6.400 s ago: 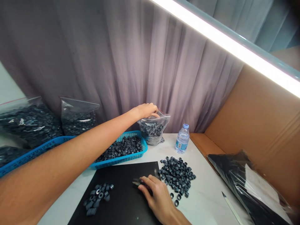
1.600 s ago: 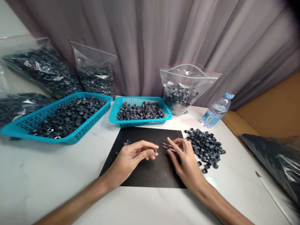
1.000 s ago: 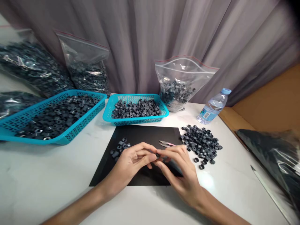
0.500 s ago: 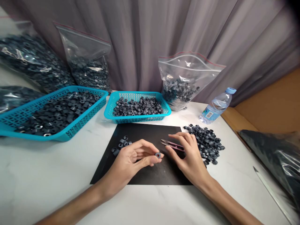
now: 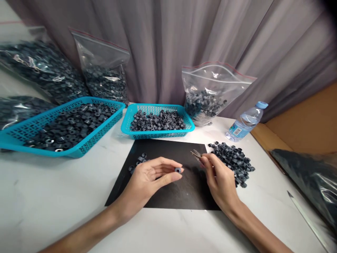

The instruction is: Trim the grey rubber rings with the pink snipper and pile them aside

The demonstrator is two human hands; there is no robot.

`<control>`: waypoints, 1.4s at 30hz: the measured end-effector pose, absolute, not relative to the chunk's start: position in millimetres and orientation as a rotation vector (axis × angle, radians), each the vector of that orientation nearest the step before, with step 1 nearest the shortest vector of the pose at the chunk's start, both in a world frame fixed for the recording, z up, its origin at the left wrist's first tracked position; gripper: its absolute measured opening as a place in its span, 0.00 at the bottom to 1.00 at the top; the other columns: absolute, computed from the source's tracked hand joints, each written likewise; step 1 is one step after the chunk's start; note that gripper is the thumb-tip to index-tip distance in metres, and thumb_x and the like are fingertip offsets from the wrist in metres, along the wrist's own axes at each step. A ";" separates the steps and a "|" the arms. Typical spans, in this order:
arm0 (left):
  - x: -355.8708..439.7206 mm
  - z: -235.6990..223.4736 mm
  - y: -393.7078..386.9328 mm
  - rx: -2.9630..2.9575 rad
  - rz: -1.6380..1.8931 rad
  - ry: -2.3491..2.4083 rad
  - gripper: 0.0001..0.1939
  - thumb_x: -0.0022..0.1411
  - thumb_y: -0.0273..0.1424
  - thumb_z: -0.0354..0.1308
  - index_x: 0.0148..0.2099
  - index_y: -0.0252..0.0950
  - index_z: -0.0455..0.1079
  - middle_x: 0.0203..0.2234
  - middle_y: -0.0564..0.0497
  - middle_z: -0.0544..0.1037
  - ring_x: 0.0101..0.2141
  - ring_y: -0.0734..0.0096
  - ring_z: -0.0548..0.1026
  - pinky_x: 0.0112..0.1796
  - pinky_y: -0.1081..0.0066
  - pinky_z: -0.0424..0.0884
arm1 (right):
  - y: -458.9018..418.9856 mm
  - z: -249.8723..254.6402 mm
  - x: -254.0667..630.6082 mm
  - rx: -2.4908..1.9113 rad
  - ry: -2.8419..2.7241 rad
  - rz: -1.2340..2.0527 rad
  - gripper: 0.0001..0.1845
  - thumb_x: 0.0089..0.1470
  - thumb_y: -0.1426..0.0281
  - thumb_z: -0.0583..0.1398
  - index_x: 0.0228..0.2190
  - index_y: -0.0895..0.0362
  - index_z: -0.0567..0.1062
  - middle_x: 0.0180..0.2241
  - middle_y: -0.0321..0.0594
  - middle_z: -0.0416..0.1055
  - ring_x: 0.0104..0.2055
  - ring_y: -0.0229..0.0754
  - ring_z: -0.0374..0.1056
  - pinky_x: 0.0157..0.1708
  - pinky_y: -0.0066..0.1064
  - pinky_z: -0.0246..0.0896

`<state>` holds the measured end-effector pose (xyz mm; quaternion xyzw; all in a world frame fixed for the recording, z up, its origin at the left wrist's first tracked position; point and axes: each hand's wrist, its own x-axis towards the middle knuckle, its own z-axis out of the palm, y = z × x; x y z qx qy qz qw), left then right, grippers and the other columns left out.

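Between thumb and fingertips, my left hand [image 5: 151,177] pinches a small dark grey ring-shaped part [image 5: 178,170], its hole facing me. My right hand [image 5: 219,177] is closed around a pair of thread snips [image 5: 197,154], whose blades point left and away from me; most of the handle is hidden in the fingers. Both hands are above a black mat [image 5: 173,196]. A few similar grey parts [image 5: 139,160] lie on the mat behind my left hand. To the right of the mat, a loose pile of grey parts [image 5: 237,163] spreads over the white table.
Two blue baskets [image 5: 81,153] [image 5: 160,134] hold many grey parts. Filled zip bags [image 5: 105,77] [image 5: 207,102] stand at the back, by a grey curtain. A water bottle [image 5: 246,123] stands back right. A pointed strip [image 5: 306,219] lies near a cardboard box [image 5: 302,123].
My right hand has picked the thread snips up off the mat and closed round them. My left hand still pinches the ring-shaped part, nearly in place. The view has shifted slightly.
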<state>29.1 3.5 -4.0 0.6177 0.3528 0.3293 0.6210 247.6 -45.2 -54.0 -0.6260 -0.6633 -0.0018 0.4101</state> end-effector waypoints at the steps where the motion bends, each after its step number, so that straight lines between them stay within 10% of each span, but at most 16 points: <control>1: 28.9 -4.7 3.5 1.424 0.785 0.810 0.07 0.58 0.33 0.68 0.41 0.41 0.78 0.38 0.55 0.84 0.43 0.70 0.81 0.48 0.76 0.75 | -48.1 -50.9 244.7 -1.538 -1.619 0.069 0.12 0.70 0.68 0.49 0.38 0.55 0.71 0.28 0.34 0.69 0.27 0.36 0.67 0.28 0.25 0.59; 8: 29.2 -9.7 3.8 1.377 0.879 0.847 0.09 0.56 0.32 0.69 0.40 0.40 0.78 0.38 0.55 0.85 0.43 0.69 0.82 0.49 0.74 0.76 | -65.0 -35.4 222.8 -1.324 -1.672 0.313 0.11 0.66 0.68 0.55 0.47 0.55 0.73 0.34 0.39 0.74 0.32 0.37 0.72 0.30 0.24 0.67; 24: 29.0 -0.4 -3.9 1.241 0.886 0.810 0.09 0.56 0.31 0.70 0.41 0.40 0.80 0.41 0.52 0.85 0.45 0.65 0.82 0.49 0.73 0.77 | -71.6 -50.4 225.8 -1.200 -1.933 -0.216 0.30 0.64 0.79 0.57 0.65 0.60 0.59 0.33 0.42 0.72 0.24 0.35 0.64 0.21 0.28 0.57; 42: 27.9 -0.8 -6.2 1.202 0.851 0.794 0.07 0.58 0.31 0.68 0.40 0.40 0.80 0.41 0.51 0.85 0.45 0.66 0.82 0.47 0.74 0.77 | -73.4 -44.7 223.4 -1.221 -2.002 -0.299 0.32 0.66 0.77 0.55 0.68 0.60 0.54 0.30 0.39 0.71 0.22 0.34 0.63 0.20 0.27 0.58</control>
